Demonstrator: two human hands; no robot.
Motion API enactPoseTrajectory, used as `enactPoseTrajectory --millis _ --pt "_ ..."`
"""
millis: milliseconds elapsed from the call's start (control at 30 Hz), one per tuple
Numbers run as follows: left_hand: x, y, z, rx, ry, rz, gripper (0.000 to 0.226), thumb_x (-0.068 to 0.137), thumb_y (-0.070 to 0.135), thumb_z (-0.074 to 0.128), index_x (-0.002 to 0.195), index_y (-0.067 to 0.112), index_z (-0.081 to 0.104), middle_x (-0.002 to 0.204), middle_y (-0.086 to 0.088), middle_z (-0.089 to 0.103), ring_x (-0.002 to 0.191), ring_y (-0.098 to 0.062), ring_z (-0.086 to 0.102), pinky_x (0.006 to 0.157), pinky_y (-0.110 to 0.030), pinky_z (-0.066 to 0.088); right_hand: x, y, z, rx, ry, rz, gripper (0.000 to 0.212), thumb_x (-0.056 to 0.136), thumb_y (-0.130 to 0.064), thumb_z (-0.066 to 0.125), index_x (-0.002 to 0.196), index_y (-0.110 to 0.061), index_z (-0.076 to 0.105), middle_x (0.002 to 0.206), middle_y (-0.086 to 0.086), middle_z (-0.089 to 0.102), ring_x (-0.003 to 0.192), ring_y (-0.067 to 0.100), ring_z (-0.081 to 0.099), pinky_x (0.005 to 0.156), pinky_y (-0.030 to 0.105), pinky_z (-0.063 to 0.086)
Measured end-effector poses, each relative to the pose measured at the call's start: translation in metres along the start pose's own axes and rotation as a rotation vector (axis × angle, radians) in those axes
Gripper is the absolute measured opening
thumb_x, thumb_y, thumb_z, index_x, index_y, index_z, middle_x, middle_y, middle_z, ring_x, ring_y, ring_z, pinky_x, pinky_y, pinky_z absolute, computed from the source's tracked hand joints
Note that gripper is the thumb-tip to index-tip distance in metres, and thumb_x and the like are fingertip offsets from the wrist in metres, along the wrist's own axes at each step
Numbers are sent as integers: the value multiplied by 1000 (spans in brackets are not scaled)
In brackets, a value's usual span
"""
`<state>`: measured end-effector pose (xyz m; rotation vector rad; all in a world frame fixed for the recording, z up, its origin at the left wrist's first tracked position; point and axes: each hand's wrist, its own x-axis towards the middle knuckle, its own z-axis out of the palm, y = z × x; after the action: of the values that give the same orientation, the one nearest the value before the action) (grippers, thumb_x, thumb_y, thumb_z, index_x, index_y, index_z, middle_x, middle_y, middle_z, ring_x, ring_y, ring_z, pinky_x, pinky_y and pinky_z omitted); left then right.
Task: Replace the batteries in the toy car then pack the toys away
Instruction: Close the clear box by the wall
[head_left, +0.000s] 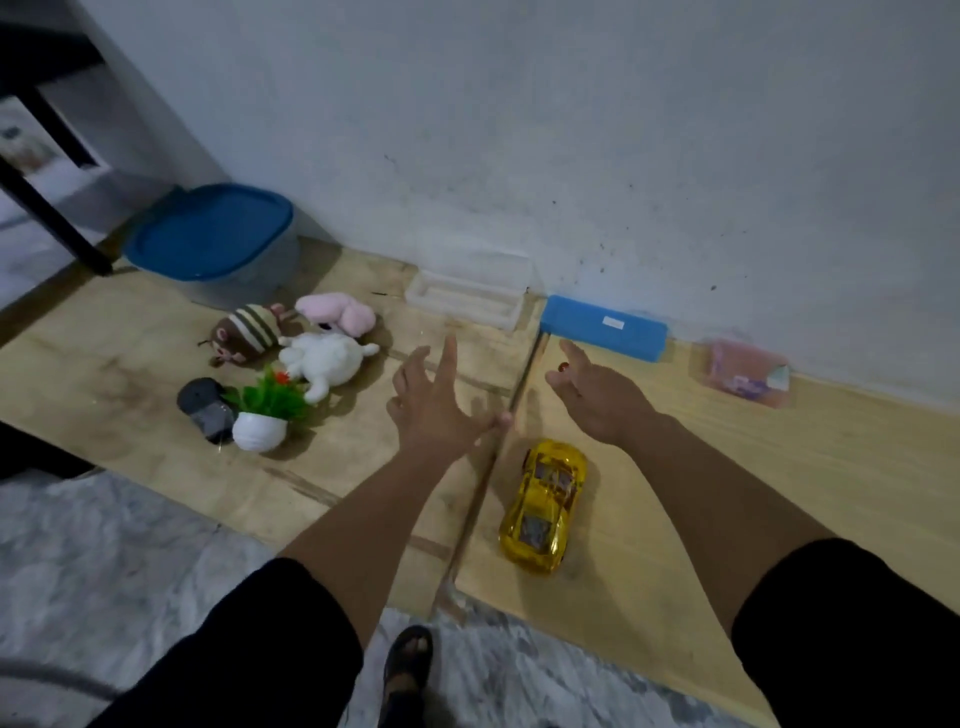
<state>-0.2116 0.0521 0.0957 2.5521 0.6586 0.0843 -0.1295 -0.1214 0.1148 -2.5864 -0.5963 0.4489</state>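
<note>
Yellow toy car (545, 506) lying on wooden board (779, 467), below and between both forearms, touching neither. Left hand (439, 402) hovering above board, fingers spread, holding nothing. Right hand (597, 389) reaching forward, fingers loosely extended; small red spot at fingertips, unclear. Blue case (602, 327) lying against wall, white label unreadable. Clear box (467, 293) beside it. Plush toys (301, 338), potted plant (267, 410), blue-lidded tub (215, 239) lying to left.

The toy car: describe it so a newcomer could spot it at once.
Start at the two wooden boards laid along the wall and take the right one. The toy car sits near its front edge, below the right hand. It is the only shiny yellow thing there.
</note>
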Motion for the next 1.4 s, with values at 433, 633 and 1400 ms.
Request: enactPoseTrajectory --millis 433,633,1400 --pt "251 -74 -55 428 -199 474 132 61 63 74 147 30 -21 156 6 -28 142 -24 -28 114 -56 1 212 -100 53 -296 153 -161 61 99 -21 36 148 -33 3 113 7 42 106 24 40 89 36 35" --pt "293 -81 -24 482 -256 604 133 62 69 68 145 26 -26 155 7 -28 143 -26 -24 115 -51 4 247 -86 79 -321 104 -88 62 97 -46 30 149 -27 3 122 8 43 111 24 38 91 37 33" --pt "295 -84 -9 344 -162 639 112 65 42 81 148 22 9 159 3 3 142 -19 -8 110 -49 16 227 -76 57 -462 350 121 62 93 -56 20 142 -19 31 135 9 51 128 29 45 103 47 37"
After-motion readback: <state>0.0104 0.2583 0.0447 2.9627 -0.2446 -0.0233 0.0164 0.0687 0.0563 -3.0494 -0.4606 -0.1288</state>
